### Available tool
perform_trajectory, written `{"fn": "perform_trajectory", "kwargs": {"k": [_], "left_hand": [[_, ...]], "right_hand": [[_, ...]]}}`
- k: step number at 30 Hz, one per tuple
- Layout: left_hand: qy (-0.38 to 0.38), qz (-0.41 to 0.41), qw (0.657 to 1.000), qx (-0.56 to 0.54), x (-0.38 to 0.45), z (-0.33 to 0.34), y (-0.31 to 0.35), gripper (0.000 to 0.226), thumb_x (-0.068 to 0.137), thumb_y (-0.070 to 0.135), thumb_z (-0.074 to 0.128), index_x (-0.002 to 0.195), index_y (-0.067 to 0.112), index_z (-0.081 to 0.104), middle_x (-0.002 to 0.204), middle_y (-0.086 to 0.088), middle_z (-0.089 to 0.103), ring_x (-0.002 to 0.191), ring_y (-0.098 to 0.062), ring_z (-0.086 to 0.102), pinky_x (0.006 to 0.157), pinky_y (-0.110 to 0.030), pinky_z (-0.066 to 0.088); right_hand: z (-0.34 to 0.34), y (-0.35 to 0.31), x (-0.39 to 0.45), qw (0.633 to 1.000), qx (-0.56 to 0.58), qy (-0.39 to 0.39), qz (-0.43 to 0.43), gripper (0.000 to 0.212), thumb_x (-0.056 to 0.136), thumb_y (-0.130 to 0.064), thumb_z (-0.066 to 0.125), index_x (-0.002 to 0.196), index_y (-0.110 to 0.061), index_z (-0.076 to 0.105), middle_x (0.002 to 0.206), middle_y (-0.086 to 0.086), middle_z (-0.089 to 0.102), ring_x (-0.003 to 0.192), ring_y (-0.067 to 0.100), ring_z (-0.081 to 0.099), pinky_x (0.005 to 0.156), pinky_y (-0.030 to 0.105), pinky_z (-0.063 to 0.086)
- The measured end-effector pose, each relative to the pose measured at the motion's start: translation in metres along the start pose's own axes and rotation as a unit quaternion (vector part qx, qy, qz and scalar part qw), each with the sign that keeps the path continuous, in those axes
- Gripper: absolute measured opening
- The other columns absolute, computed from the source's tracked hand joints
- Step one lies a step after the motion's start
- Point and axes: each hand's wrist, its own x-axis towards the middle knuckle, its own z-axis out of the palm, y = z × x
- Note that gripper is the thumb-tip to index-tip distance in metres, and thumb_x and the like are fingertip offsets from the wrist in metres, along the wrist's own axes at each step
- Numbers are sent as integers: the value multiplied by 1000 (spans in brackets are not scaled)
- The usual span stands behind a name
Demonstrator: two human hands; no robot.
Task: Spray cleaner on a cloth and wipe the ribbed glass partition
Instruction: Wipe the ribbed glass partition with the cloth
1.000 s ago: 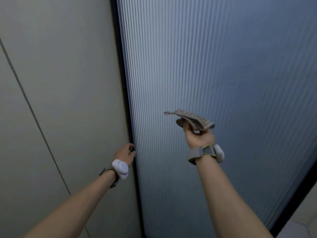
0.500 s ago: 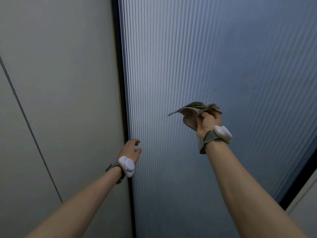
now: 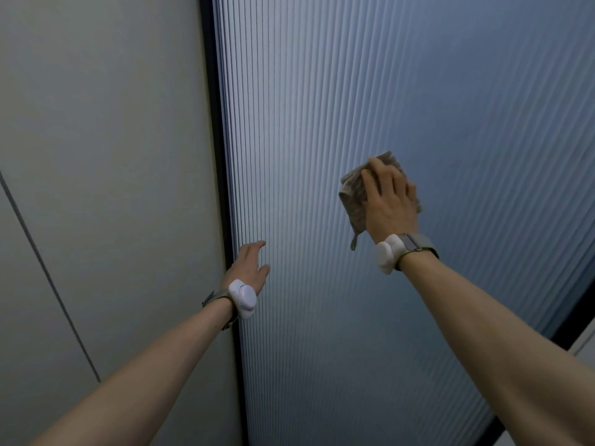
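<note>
Head view, the only one supplied. The ribbed glass partition [image 3: 402,107] fills the centre and right of the frame, its ribs running vertically, bounded on its left by a dark frame [image 3: 214,123].

The right hand [image 3: 388,201] lies palm-flat against the glass, right of the frame and well apart from it. Its fingers are spread and extended, pinning a folded cloth [image 3: 351,201] against the ribs by pressure and not curled around it. The cloth shows beyond the fingertips and to the left of the hand; a small loop or corner hangs loose below it.

The left hand [image 3: 249,268] sits at the frame, lower than the cloth. Its fingers are open and loosely spread, holding nothing; whether the palm touches the glass cannot be told.

No spray bottle is in view.

Assessment: the cloth appears soft, light and limp, so it should conform to the ribs but may bunch or slip from under the palm. Broad flat pressure over its middle seems the sound hold. The glass is rigid and probably slick when damp; strokes along the ribs should reach the grooves best.
</note>
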Motion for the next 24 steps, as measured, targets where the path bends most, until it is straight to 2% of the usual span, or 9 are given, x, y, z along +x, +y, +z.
{"fn": "perform_trajectory", "kwargs": {"k": [3,5,8,10,11,14,19,22,24], "left_hand": [[3,12,1000,-7,5,6,3,54,92,19,49,142,18,28,146,-5,32,116,-24,51,95,-31,42],[4,21,1000,-6,9,8,6,55,92,19,50,143,18,27,147,-5,30,119,-25,49,97,-32,42],[3,30,1000,1,14,8,6,59,92,18,50,144,18,23,152,-5,23,131,-25,39,110,-38,36],[-3,44,999,27,19,7,5,61,92,18,50,145,18,21,155,-5,17,139,-23,27,114,-33,22],[-7,55,998,43,23,6,6,61,92,19,50,146,18,20,156,-4,16,141,-22,23,114,-32,19],[-17,75,994,76,35,-1,13,59,92,21,50,144,21,24,155,-2,17,138,-24,28,111,-35,27],[-26,113,984,135,59,-13,36,49,91,24,52,137,23,36,150,-1,24,131,-25,35,102,-37,38],[-50,125,974,183,72,-21,47,46,90,22,51,134,23,39,147,-2,26,128,-24,36,98,-36,41],[-55,130,968,210,76,-28,51,44,90,20,50,133,22,41,144,-2,28,126,-23,37,95,-34,42]], "right_hand": [[8,4,-6,998,-19,-25,-46,68,86,-12,52,147,-7,22,156,7,19,143,29,14,117,45,10],[12,5,-8,996,-35,-24,-73,65,85,-13,37,148,-12,21,156,7,19,144,31,10,117,44,-1],[15,12,-5,991,-74,-42,-105,67,84,-18,39,148,-17,19,157,4,18,143,30,6,116,39,-15],[15,18,-2,987,-98,-39,-125,64,90,-26,42,148,-19,18,157,2,18,143,28,5,116,38,-15],[14,20,1,985,-103,-35,-137,60,92,-30,37,149,-20,17,157,1,19,143,27,6,116,37,-15],[5,24,18,979,-127,-28,-157,56,95,-38,22,148,-21,18,156,-1,20,143,25,8,116,37,-15],[1,22,32,977,-147,-26,-151,58,95,-41,18,149,-22,15,157,-1,16,144,26,8,115,40,-15],[9,20,27,977,-143,-16,-160,59,94,-40,24,149,-21,14,157,1,16,144,27,4,116,43,-13],[19,14,15,969,-135,-28,-203,66,92,-38,40,149,-22,12,158,2,13,144,27,-3,116,46,-13]]}}
